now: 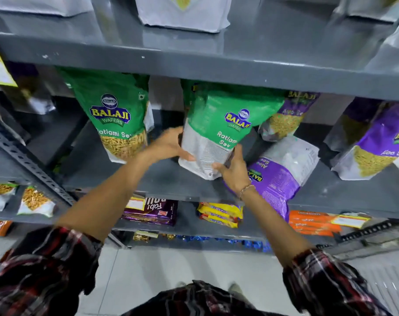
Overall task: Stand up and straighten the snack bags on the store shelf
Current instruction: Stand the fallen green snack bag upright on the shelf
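Note:
Both my hands hold a green Ratlami Sev bag (219, 131) upright at the middle of the grey shelf (162, 179), turned slightly sideways. My left hand (171, 145) grips its lower left edge. My right hand (233, 172) grips its lower right corner. A second green bag (118, 117) stands upright to the left. A purple Aloo Sev bag (278, 176) lies flat and upside down just right of my right hand, hanging over the shelf's front edge. Two more purple bags (287, 117) (376, 142) stand behind and to the right.
The grey shelf above (216, 62) sits close over the bag tops and carries white pouches (182, 12). Biscuit packs (150, 212) and orange packs (312, 223) fill the lower shelf. A perforated metal upright (29, 163) slants at the left, with small snack bags (34, 201) beyond it.

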